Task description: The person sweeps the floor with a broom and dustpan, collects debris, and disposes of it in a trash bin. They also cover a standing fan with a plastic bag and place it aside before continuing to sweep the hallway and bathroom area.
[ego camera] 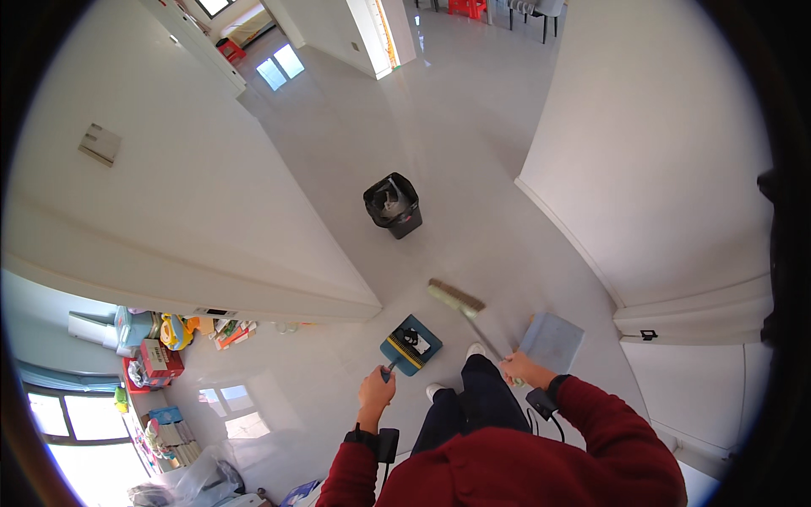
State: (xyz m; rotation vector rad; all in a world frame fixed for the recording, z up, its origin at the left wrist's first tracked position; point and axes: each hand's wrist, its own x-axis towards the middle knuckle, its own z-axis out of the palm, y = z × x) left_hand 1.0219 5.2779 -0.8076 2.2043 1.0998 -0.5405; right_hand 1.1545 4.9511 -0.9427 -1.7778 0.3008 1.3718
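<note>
My left hand (378, 394) grips the handle of a teal dustpan (434, 343) with a yellow comb-toothed strip. Some black and white scraps (415, 340) lie in the pan. In my right hand (524, 369) is the grey handle of a broom (457, 296), whose brown bristles point away from me, ahead and to the right of the dustpan. Farther forward on the tiled floor stands a black waste bin (406, 227) lined with a black bag, with some pale rubbish inside.
A grey-blue mat (553, 341) lies beside my right hand. White walls (209, 209) flank the passage on both sides. Through the left doorway are boxes (161, 361), toys (176, 331), books (177, 437) and a clear plastic bag (206, 472). A red stool (467, 7) and chair (545, 7) stand far ahead.
</note>
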